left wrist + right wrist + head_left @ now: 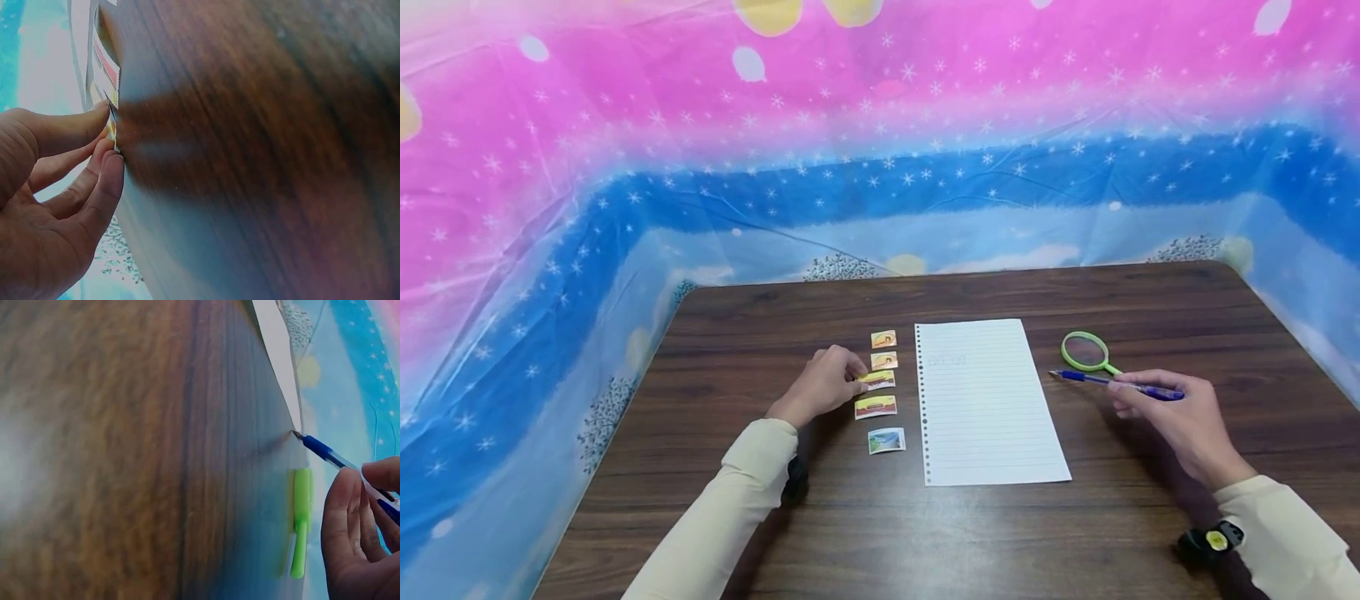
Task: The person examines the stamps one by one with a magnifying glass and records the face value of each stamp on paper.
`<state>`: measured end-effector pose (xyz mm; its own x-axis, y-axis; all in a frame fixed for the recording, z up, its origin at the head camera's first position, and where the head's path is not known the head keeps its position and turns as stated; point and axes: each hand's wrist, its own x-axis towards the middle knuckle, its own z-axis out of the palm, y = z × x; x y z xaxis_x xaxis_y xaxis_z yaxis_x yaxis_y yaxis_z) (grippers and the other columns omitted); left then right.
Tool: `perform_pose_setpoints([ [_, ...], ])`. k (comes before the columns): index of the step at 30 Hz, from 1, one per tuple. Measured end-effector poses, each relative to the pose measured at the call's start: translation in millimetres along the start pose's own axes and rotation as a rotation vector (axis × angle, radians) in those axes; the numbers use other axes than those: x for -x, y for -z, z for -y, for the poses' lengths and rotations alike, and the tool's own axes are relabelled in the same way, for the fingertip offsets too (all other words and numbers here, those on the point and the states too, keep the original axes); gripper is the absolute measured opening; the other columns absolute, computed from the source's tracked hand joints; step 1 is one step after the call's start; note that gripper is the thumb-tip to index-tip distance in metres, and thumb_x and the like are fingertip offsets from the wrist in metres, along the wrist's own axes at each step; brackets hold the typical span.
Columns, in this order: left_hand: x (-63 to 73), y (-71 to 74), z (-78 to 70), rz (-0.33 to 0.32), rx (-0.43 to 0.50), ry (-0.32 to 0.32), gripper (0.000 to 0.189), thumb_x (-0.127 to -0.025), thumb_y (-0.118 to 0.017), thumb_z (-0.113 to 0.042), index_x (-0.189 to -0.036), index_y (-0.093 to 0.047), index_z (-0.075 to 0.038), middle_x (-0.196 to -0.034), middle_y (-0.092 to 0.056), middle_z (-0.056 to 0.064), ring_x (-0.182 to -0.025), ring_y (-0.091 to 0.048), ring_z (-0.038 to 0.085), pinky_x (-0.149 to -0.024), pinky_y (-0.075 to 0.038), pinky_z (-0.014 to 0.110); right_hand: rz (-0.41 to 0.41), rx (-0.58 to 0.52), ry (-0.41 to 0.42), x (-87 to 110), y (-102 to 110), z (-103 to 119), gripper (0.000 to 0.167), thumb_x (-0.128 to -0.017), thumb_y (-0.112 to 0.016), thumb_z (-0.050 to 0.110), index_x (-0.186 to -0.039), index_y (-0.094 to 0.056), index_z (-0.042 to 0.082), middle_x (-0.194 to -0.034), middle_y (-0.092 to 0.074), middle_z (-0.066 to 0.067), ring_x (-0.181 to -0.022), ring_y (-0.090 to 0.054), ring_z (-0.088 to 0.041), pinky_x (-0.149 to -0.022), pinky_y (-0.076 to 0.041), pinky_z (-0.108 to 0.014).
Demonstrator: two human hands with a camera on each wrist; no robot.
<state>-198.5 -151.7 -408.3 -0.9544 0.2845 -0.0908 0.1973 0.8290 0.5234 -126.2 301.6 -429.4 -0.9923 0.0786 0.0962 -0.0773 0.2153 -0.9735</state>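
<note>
Several small postage stamps lie in a column on the dark wooden table. My left hand pinches the edge of a yellow-and-red stamp, third from the top, between thumb and fingers. In the left wrist view, the fingertips are down at the tabletop, partly covering that stamp. A matching yellow-and-red stamp lies just below it, and a landscape stamp sits at the bottom. On the right, my right hand holds a blue ballpoint pen, its tip pointing left toward the paper.
A lined sheet of paper with punched holes and faint writing near its top lies between the hands. Beyond the pen is a green magnifying glass. Two orange stamps top the column. A patterned cloth hangs behind the table.
</note>
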Motion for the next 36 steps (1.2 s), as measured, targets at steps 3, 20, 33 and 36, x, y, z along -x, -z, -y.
perform_pose_setpoints([
  [3, 0.6, 0.1, -1.1, 0.001, -0.001, 0.006, 0.017, -0.092, -0.076, -0.010, -0.107, -0.077, -0.004, -0.106, -0.073, 0.009, -0.095, -0.066, 0.022, -0.086, -0.056, 0.041, -0.001, 0.081, 0.010, 0.8, 2, -2, 0.031, -0.090, -0.079, 0.010, -0.107, -0.071, -0.014, -0.083, -0.076, -0.005, -0.069, -0.073, -0.019, -0.063, -0.059, -0.028],
  [20, 2.1, 0.3, -1.4, -0.004, 0.006, 0.004, 0.017, -0.092, -0.075, -0.009, -0.108, -0.076, -0.003, -0.106, -0.072, 0.009, -0.096, -0.066, 0.022, -0.086, -0.056, 0.041, 0.096, 0.575, -0.078, 2.7, -5, 2, 0.032, -0.087, -0.081, 0.036, -0.088, -0.080, 0.005, -0.078, -0.068, -0.006, -0.064, -0.054, -0.017, -0.053, -0.044, -0.029],
  [33, 2.4, -0.4, -0.4, -0.011, 0.016, 0.002, 0.017, -0.092, -0.076, -0.009, -0.107, -0.077, -0.004, -0.106, -0.073, 0.008, -0.094, -0.066, 0.021, -0.085, -0.056, 0.040, 0.199, 0.606, -0.113, 3.5, -23, 6, 0.023, -0.090, -0.077, 0.025, -0.086, -0.078, 0.002, -0.065, -0.066, -0.001, -0.057, -0.060, -0.018, -0.050, -0.048, -0.032],
  [36, 2.6, 0.0, -0.1, -0.009, 0.016, 0.003, 0.017, -0.092, -0.076, -0.009, -0.107, -0.077, -0.004, -0.105, -0.073, 0.008, -0.093, -0.066, 0.020, -0.085, -0.056, 0.040, 0.213, 0.609, -0.112, 3.5, -25, 6, 0.023, -0.090, -0.077, 0.024, -0.085, -0.078, 0.002, -0.065, -0.066, -0.001, -0.058, -0.062, -0.019, -0.049, -0.049, -0.033],
])
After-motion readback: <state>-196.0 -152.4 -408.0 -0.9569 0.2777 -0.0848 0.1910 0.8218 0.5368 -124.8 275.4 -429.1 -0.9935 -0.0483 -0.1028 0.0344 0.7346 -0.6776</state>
